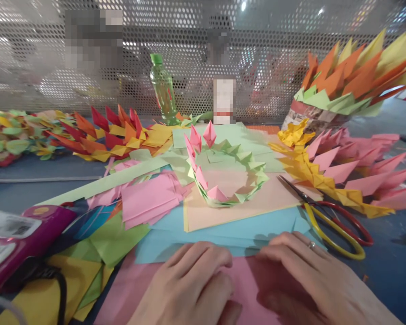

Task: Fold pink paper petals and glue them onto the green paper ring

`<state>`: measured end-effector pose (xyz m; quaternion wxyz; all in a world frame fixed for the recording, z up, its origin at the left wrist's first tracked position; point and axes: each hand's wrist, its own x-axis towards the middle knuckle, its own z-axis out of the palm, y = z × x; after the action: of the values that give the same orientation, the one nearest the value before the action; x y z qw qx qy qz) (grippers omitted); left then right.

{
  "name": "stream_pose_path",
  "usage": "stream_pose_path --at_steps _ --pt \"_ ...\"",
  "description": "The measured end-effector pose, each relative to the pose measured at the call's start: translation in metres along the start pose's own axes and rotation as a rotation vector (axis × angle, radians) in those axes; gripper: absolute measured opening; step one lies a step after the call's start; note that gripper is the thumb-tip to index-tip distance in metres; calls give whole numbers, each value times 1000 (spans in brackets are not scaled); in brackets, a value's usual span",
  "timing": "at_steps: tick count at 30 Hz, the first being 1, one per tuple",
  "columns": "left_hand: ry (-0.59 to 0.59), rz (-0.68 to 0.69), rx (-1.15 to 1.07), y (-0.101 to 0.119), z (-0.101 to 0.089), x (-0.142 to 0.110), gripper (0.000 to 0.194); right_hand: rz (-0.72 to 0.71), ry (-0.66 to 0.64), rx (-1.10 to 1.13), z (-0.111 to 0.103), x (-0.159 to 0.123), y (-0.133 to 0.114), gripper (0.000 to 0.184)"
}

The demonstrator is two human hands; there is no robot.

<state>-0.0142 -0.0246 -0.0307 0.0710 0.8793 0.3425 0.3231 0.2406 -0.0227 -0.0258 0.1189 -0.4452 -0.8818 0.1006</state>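
Note:
My left hand (196, 282) rests at the bottom centre over a large pink paper sheet (248, 275). Its fingers are curled inward, and whatever may be in them is hidden. To the right, my right hand (306, 275), with a ring on one finger, arches over the same sheet. Its fingers are bent, with a gap to the thumb and no held thing visible. Light blue sheets (223, 228) lie just beyond both hands. Farther forward, a ring of folded green paper (253, 167) with pink folded points (198, 140) lies on peach paper (203, 216).
Scissors (307, 201) with red and yellow handles lie beyond my right hand. At left are a purple corded device (30, 243), pink paper pieces (150, 196) and orange-red folded paper (101, 131). A green bottle (164, 90) stands by the perforated metal panel (186, 27). Yellow-pink folded paper (338, 167) sits right.

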Motion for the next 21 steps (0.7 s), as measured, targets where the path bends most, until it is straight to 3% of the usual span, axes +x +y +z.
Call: stream_pose_path --at_steps 3,7,14,17,21 --pt "16 -35 16 3 -3 4 11 -17 -44 -5 -2 0 -2 19" --pt "-41 -79 8 9 -3 3 17 -36 -30 73 -5 2 -8 16" --pt "-189 -214 -107 11 -9 5 27 -128 92 146 -4 -1 -11 24" --pt "-190 -215 -200 9 -12 7 26 -179 160 144 -3 -3 -9 25" --pt "-180 -171 -312 7 -14 11 11 -237 204 190 -3 -6 -8 17"
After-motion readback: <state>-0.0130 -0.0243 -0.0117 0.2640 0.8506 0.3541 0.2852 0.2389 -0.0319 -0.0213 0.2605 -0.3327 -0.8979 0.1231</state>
